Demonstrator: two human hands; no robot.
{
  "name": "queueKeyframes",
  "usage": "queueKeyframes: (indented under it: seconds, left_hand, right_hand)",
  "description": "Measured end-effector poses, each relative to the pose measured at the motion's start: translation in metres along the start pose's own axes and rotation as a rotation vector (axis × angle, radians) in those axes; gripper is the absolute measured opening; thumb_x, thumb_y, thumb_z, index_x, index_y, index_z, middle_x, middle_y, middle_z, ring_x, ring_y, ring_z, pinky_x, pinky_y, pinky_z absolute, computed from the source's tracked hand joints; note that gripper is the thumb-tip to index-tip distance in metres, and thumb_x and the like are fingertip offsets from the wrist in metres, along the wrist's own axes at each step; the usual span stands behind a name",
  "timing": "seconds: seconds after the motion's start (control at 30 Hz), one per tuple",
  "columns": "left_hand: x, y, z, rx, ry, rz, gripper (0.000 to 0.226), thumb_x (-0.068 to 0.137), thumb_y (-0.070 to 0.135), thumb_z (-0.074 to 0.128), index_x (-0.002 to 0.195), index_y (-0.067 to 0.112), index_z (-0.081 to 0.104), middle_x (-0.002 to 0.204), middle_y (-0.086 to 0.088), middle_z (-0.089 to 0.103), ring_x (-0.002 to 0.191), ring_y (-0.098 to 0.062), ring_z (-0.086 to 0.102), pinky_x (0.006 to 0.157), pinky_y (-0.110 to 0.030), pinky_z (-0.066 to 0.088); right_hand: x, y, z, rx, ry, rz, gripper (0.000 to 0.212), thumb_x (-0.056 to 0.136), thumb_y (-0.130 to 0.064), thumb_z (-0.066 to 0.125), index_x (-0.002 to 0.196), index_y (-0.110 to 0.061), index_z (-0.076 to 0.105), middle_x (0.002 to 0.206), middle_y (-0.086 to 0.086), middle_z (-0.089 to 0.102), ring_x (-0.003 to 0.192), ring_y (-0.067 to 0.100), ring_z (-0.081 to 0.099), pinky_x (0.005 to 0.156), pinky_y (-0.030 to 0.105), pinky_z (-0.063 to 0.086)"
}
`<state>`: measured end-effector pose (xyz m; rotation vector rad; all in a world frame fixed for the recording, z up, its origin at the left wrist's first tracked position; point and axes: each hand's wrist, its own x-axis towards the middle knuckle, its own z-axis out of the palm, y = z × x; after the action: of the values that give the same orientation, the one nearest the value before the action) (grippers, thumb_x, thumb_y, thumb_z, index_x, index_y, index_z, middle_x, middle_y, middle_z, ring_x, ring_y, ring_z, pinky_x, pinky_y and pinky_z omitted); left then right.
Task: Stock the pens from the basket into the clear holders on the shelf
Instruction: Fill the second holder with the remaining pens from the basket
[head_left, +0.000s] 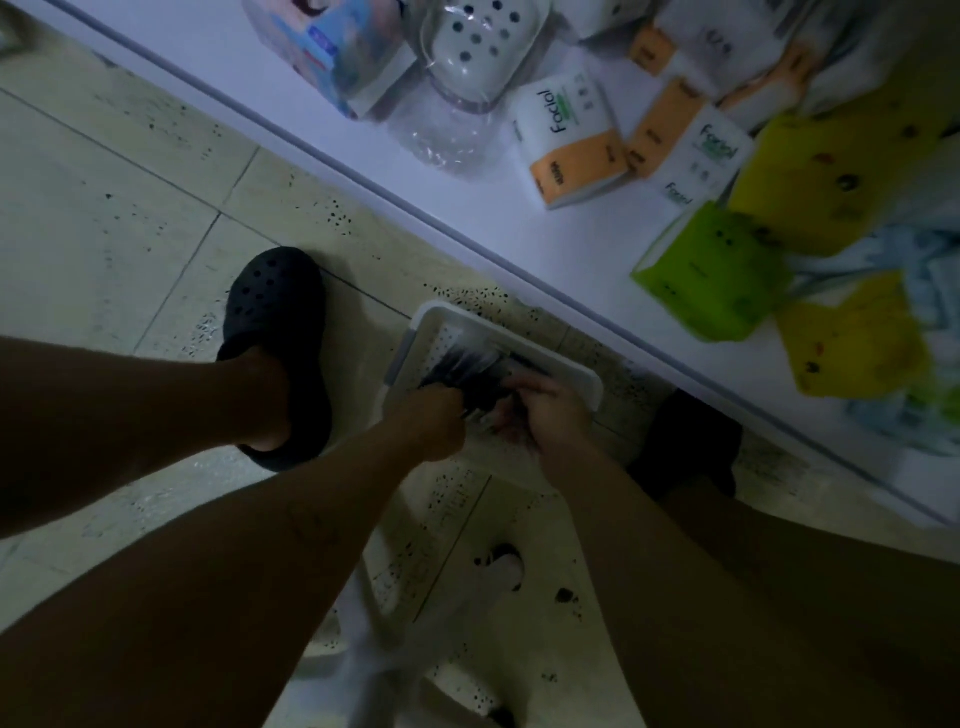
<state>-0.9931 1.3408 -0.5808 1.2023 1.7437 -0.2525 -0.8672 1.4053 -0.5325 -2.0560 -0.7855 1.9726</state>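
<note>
1 white plastic basket (587, 376) sits on the tiled floor (156, 208), near the white shelf (519, 234). Inside it, the left hand (432, 422) and right hand (543, 410) both close their grip around 1 bundle of dark pens (467, 366), too blurred to count.

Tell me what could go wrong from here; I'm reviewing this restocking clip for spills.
Both the left hand and right hand grip one thick bunch of pens over the basket; loose ones may slip out and scatter on the tiled floor. The basket lies close beside the shelf edge, so rising hands might knock that edge.
</note>
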Motion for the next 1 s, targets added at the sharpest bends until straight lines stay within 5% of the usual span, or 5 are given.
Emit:
queueKeyframes:
  seconds: [0.17,0.4,0.57,0.8,1.0]
  left_hand:
    - [0.037,0.002,0.008,0.017,0.017,0.031,0.035,0.09,0.04,0.04,0.114,0.023,0.059,0.121,-0.004,0.056,0.102,-0.027,0.056,0.089,-0.046,0.051]
    - [0.046,0.014,0.011,0.065,-0.163,0.084,0.048,0.095,0.046,0.041,0.132,0.018,0.053,0.136,-0.009,0.049,0.118,-0.03,0.049,0.102,-0.042,0.041]
    - [0.033,0.018,0.008,-0.042,-0.03,0.104,0.032,0.093,0.028,0.054,0.117,0.009,0.065,0.118,-0.012,0.063,0.105,-0.027,0.057,0.092,-0.037,0.049]
    - [0.0,0.023,-0.015,-0.289,0.173,0.136,0.003,0.09,0.013,0.06,0.089,0.014,0.057,0.087,0.001,0.058,0.084,-0.018,0.056,0.071,-0.026,0.045]
    - [-0.04,0.047,-0.042,-0.35,0.147,0.246,0.039,0.091,0.009,0.053,0.127,0.021,0.044,0.113,-0.012,0.064,0.094,-0.022,0.064,0.079,-0.043,0.058]
  right_hand:
    - [-0.019,-0.012,-0.014,0.254,-0.176,0.047,0.013,0.093,-0.001,0.055,0.099,-0.007,0.065,0.078,0.004,0.067,0.074,0.018,0.064,0.072,0.032,0.056]
    - [-0.034,-0.011,-0.028,-0.221,-0.031,-0.084,0.015,0.089,-0.023,0.068,0.083,-0.009,0.07,0.048,-0.009,0.058,0.045,0.006,0.054,0.053,0.024,0.052]
    - [-0.037,-0.009,-0.045,-0.23,-0.015,-0.099,0.024,0.088,-0.02,0.07,0.104,-0.002,0.071,0.091,0.01,0.071,0.076,0.021,0.067,0.057,0.022,0.053]
    - [-0.043,0.005,-0.057,-0.262,-0.052,-0.091,0.019,0.089,0.005,0.06,0.089,-0.014,0.056,0.088,0.011,0.063,0.072,0.022,0.066,0.069,0.038,0.06]
    - [-0.06,0.006,-0.059,-0.291,0.002,-0.183,0.01,0.098,-0.013,0.052,0.093,-0.008,0.059,0.085,0.011,0.061,0.072,0.022,0.063,0.065,0.033,0.055]
